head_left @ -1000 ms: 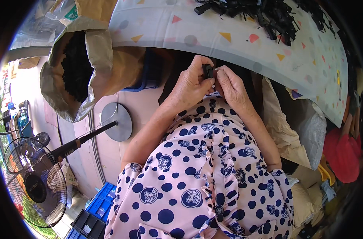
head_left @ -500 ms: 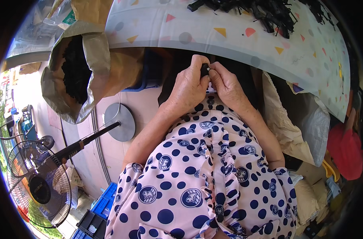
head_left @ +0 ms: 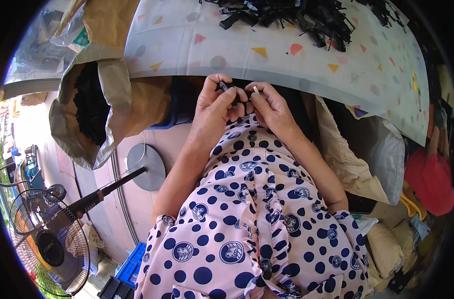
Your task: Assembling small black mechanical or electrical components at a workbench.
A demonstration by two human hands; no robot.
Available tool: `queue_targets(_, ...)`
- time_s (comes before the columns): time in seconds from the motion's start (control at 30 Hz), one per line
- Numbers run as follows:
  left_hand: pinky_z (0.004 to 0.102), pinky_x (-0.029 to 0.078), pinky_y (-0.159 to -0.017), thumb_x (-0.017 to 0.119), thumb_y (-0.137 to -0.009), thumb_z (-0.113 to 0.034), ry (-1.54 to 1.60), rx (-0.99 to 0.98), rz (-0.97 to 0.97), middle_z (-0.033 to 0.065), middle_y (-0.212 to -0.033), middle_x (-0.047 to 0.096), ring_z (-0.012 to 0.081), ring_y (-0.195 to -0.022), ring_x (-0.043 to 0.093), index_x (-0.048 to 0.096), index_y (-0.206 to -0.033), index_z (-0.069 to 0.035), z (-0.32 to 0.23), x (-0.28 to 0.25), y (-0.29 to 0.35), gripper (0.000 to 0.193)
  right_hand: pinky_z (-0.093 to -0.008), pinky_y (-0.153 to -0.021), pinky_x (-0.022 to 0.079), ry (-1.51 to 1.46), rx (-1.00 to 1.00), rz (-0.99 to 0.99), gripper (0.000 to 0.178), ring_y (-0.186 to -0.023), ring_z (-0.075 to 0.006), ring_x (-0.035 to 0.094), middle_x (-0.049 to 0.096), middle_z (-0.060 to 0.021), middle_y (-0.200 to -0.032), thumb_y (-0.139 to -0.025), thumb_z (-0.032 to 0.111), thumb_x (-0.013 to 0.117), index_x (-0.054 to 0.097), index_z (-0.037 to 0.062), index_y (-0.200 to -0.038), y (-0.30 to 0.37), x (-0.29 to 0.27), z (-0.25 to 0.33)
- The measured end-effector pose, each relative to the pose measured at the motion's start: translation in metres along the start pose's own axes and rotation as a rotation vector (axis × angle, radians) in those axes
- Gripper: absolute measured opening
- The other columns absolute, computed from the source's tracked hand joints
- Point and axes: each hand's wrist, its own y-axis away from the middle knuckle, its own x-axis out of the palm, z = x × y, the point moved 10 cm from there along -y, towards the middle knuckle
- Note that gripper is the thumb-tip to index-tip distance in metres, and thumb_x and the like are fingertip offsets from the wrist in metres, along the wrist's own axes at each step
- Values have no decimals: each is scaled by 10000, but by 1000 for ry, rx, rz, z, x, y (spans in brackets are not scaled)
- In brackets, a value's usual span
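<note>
Both hands are raised side by side just below the near edge of the table (head_left: 187, 65). My left hand (head_left: 214, 102) is closed on a small black plastic part (head_left: 225, 86), held between thumb and fingers. Between the thumb and forefinger of my right hand (head_left: 271, 105) is a small, pale, stick-like piece (head_left: 256, 90); its kind is too small to make out. The two held pieces are a little apart. On the far side of the table lies a heap of similar black plastic parts (head_left: 306, 22).
At the left, an open paper sack (head_left: 115, 94) contains black pieces (head_left: 91, 104). A standing fan (head_left: 50, 246) is at the lower left, near blue crates (head_left: 131, 264). Brown paper and a whitish sack (head_left: 386, 154) hang at the right, beside something red (head_left: 428, 182).
My hands have drawn apart, the left turning so that the black part shows more. The pale piece now stands clear in my right fingers. The whole view has shifted slightly.
</note>
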Motion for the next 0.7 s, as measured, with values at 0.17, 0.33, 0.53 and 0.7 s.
queue_targets(0.17, 276, 517, -656, 441, -969, -64, 278, -104, -23, 80, -934, 599, 153, -710, 588, 489, -1216, -105, 15, -8, 1, 254, -145, -423, 285, -157, 31, 33, 134, -475, -11, 379, 549, 15, -710, -978, 179, 505, 559, 59, -1001, 3, 0, 2)
queue_targets(0.33, 210, 472, -586, 432, -987, -109, 128, -192, 117, 55, -837, 597, 124, -667, 589, 464, -1318, -90, 32, 7, 7, 333, -141, -425, 304, -293, 59, 76, 161, -472, -18, 406, 585, 5, -726, -955, 199, 555, 565, 59, -1033, -4, 0, -8)
queue_targets(0.53, 187, 418, -511, 481, -972, -124, 138, -209, 281, 81, -854, 597, 137, -689, 591, 452, -1326, -54, 33, 17, 11, 362, -146, -435, 252, -322, 215, 184, 209, -486, 4, 399, 592, 24, -722, -954, 200, 561, 589, 46, -1092, 1, 7, -13)
queue_targets(0.7, 193, 476, -614, 489, -964, -76, -261, -133, 190, 63, -869, 595, 113, -713, 592, 457, -1309, -50, 22, 17, 9, 348, -133, -531, 348, -168, 86, 66, 209, -613, 3, 458, 582, 26, -787, -953, 202, 566, 600, 39, -1079, -3, -5, -10)
